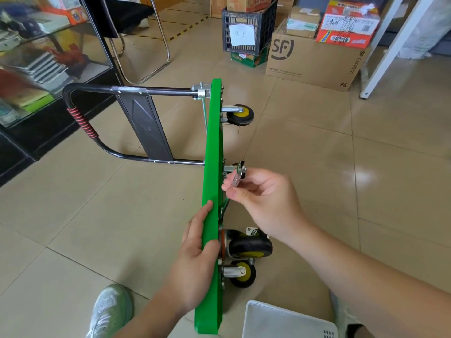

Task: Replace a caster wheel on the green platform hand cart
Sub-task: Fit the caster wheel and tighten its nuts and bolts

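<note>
Green platform cart [211, 147] stands on its side edge on the tiled floor [97, 203], black handle [80, 118] sticking out to the left. Black casters with yellow hubs face right: one far [240, 115], two near [249, 245]. Left hand [195, 250] grips the platform's upper edge, thumb laid along it. Right hand [263, 198] pinches a metal wrench [239, 173] at the cart's underside, remaining fingers curled.
</note>
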Tool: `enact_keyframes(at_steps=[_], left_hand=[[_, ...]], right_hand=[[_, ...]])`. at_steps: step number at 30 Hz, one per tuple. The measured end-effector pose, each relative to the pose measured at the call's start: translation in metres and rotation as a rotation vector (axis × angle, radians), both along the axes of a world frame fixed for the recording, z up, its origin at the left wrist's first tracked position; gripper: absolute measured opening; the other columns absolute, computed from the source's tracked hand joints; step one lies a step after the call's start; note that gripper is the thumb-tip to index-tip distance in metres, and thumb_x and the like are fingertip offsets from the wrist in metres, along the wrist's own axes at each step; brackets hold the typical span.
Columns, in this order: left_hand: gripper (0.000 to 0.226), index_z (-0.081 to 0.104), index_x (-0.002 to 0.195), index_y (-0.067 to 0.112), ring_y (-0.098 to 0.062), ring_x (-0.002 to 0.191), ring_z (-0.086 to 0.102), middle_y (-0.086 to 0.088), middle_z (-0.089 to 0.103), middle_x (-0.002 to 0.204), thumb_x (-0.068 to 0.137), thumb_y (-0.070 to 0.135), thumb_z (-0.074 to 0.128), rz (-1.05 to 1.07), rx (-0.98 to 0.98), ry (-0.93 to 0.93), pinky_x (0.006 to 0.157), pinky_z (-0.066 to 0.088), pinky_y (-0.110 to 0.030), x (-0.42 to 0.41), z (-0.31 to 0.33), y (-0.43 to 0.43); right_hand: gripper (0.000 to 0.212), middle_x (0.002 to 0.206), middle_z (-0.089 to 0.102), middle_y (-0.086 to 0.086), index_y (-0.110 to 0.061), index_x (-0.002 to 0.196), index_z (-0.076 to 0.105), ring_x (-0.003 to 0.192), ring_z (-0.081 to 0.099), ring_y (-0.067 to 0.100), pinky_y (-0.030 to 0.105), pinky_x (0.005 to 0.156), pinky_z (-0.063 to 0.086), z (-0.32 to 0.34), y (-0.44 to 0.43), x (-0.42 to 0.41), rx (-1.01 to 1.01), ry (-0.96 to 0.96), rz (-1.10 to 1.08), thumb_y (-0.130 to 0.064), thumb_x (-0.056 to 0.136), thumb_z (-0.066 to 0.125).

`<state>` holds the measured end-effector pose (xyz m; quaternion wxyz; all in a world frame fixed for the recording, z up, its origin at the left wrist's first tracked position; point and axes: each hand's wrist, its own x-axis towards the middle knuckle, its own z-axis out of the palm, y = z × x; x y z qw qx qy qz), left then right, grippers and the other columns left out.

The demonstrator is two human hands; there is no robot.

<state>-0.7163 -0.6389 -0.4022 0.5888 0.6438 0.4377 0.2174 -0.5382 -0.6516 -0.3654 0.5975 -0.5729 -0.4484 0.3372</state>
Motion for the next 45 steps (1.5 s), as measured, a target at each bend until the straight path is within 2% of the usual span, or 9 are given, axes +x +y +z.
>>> enact_keyframes(at_steps=[7,11,15,18,26,30,35,41,45], left_hand=[[0.070,0.034,0.146,0.053,0.020,0.115,0.046,0.026,0.047,0.137,0.081,0.029,0.044,0.037,-0.007,-0.022,0.087,0.035,0.000,0.001,0.000,-0.002],[0.067,0.035,0.143,0.054,0.021,0.117,0.044,0.027,0.047,0.138,0.082,0.028,0.044,0.043,0.008,-0.013,0.091,0.035,-0.001,0.001,0.000,-0.002],[0.071,0.035,0.146,0.052,0.014,0.122,0.046,0.022,0.048,0.140,0.080,0.029,0.044,0.048,-0.006,-0.011,0.103,0.038,-0.016,0.000,0.001,-0.001],[0.063,0.034,0.146,0.054,0.019,0.118,0.044,0.029,0.046,0.137,0.094,0.021,0.048,0.039,-0.009,-0.011,0.096,0.036,-0.005,0.000,0.002,0.000],[0.071,0.034,0.139,0.063,0.020,0.127,0.038,0.037,0.039,0.140,0.078,0.029,0.043,0.015,-0.001,0.033,0.100,0.032,-0.002,0.001,0.001,0.001],[0.072,0.035,0.138,0.066,0.014,0.130,0.042,0.035,0.040,0.141,0.078,0.028,0.045,0.024,-0.011,0.045,0.117,0.034,-0.030,0.002,0.002,-0.001],[0.072,0.033,0.137,0.069,0.011,0.132,0.040,0.037,0.039,0.142,0.080,0.027,0.045,0.001,0.008,0.071,0.119,0.033,-0.036,-0.001,-0.001,0.001],[0.071,0.031,0.141,0.066,0.005,0.135,0.041,0.032,0.039,0.146,0.083,0.028,0.045,-0.025,0.007,0.055,0.119,0.034,-0.037,-0.004,0.000,0.003],[0.064,0.029,0.139,0.065,0.017,0.127,0.039,0.038,0.036,0.141,0.093,0.024,0.048,-0.036,0.017,0.044,0.111,0.033,-0.015,-0.004,0.002,0.004]], right_hand=[[0.019,0.093,0.077,-0.003,-0.010,0.093,0.076,0.093,0.073,0.013,0.035,0.092,0.058,-0.004,-0.009,-0.012,-0.003,-0.034,0.019,0.006,0.083,0.074],[0.018,0.089,0.076,-0.008,-0.011,0.091,0.076,0.089,0.073,0.007,0.024,0.089,0.057,-0.004,-0.001,-0.012,-0.018,-0.060,-0.004,0.005,0.084,0.073],[0.023,0.088,0.075,-0.010,-0.017,0.091,0.076,0.088,0.073,0.007,0.023,0.089,0.056,-0.007,0.006,-0.017,-0.021,-0.087,0.002,0.005,0.085,0.072],[0.022,0.090,0.077,-0.006,-0.018,0.090,0.076,0.089,0.074,0.011,0.025,0.089,0.057,-0.010,0.013,-0.014,-0.030,-0.070,-0.024,0.003,0.085,0.073],[0.027,0.083,0.075,-0.008,-0.028,0.085,0.073,0.083,0.074,0.012,0.028,0.085,0.059,-0.010,0.037,-0.005,-0.136,-0.096,-0.059,0.000,0.085,0.074],[0.015,0.088,0.076,0.005,-0.016,0.092,0.073,0.081,0.076,0.020,0.036,0.077,0.063,-0.028,0.061,0.016,-0.384,0.202,-0.129,-0.001,0.089,0.071],[0.015,0.099,0.075,0.016,0.002,0.103,0.069,0.084,0.076,0.026,0.033,0.069,0.062,-0.039,0.080,0.024,-0.559,0.477,-0.103,0.002,0.088,0.071],[0.017,0.081,0.074,0.002,-0.015,0.088,0.071,0.083,0.075,0.023,0.031,0.074,0.062,0.001,0.069,0.024,-0.251,0.234,-0.152,0.002,0.089,0.071],[0.022,0.089,0.077,0.003,-0.022,0.091,0.073,0.092,0.076,0.024,0.035,0.083,0.061,0.021,0.040,0.017,-0.097,0.093,-0.081,-0.001,0.088,0.073]])
